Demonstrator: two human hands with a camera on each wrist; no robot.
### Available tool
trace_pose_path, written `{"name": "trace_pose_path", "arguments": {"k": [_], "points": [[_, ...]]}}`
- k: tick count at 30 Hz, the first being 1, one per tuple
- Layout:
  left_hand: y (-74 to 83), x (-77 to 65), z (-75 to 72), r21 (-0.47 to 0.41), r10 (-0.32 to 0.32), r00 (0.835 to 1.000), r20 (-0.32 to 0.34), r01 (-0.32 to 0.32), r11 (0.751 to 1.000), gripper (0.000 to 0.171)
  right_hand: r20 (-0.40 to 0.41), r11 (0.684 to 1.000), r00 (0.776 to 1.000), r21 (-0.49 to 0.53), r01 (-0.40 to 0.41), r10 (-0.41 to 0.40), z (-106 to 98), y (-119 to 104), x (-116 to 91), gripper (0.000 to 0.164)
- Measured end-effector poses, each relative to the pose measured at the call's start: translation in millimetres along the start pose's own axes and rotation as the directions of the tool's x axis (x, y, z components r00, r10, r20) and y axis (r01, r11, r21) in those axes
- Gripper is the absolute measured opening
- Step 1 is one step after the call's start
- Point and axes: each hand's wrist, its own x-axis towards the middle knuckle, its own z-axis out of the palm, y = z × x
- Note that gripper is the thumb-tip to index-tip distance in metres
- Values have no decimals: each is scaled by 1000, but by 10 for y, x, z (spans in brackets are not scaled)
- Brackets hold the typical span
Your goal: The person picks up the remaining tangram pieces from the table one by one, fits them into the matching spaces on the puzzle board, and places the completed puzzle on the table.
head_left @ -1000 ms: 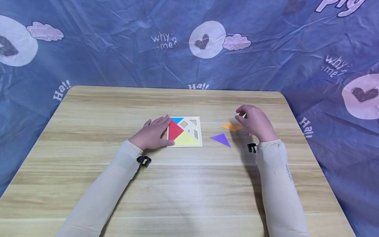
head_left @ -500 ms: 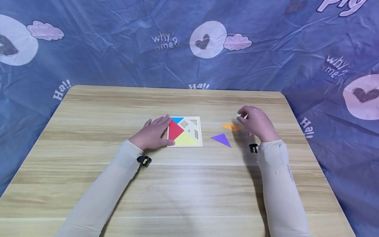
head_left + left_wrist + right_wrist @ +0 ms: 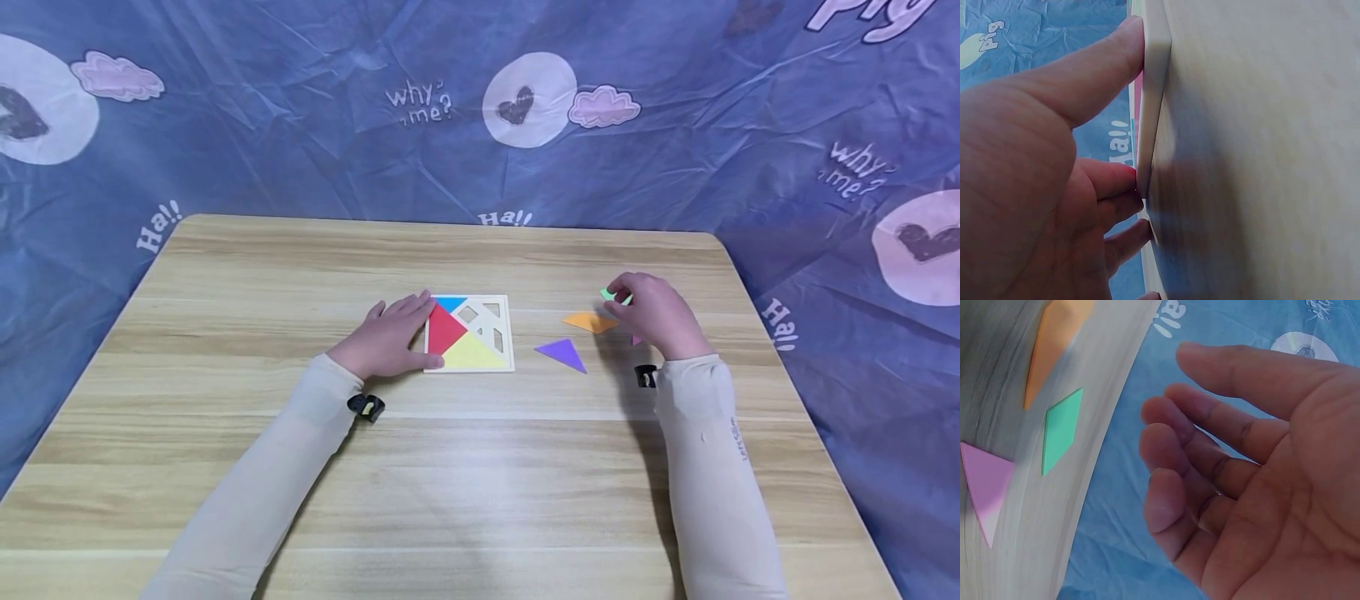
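The right hand [image 3: 658, 318] has drawn slightly back toward the person since the earlier frames, and a little more of the flat green four-sided piece [image 3: 1062, 432] shows beyond its fingertips. The left hand [image 3: 386, 340] has stayed at the white square puzzle tray [image 3: 511, 350].

The green piece is thus not picked up: the right wrist view shows it flat on the wood-grain desk [image 3: 450, 492], apart from the hand, whose fingers curl loosely around nothing, thumb apart. The left hand is spread wide along the tray's left edge, thumb at the near corner.

Red [image 3: 444, 329], yellow [image 3: 472, 354] and blue [image 3: 450, 303] flat triangles lie in the tray; bare cutouts show at its far right. An orange four-sided piece [image 3: 590, 322] and a purple triangle [image 3: 562, 353] lie right of it.

In the head view the right hand hides most of a pink triangle [image 3: 988, 487] and part of the green piece. The right wrist view cuts off the orange piece. The pieces' material is hard to tell.
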Motion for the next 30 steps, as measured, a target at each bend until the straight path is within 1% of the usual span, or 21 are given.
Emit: {"name": "trace_pose_path", "arguments": {"k": [6,12,16,23,30], "points": [[-1,-4,-3,-4,5,1000,-4,-5,1000,104,28,1000,1000,-14,-13,14,-5,-3,1,38],[-8,2,8,-1,6,1000,-6,-6,1000,104,56,999,998,-28,-30,31,41,10,28,39],[-11,3,15,0,5,1000,-2,-5,1000,104,67,997,998,-71,-15,20,88,30,61,40],[-13,0,7,2,8,1000,2,-8,1000,104,126,995,992,-102,7,6,161,24,98,41],[-15,-8,-8,-7,13,1000,4,-13,1000,104,127,990,992,-139,7,11,254,6,126,35]]}}
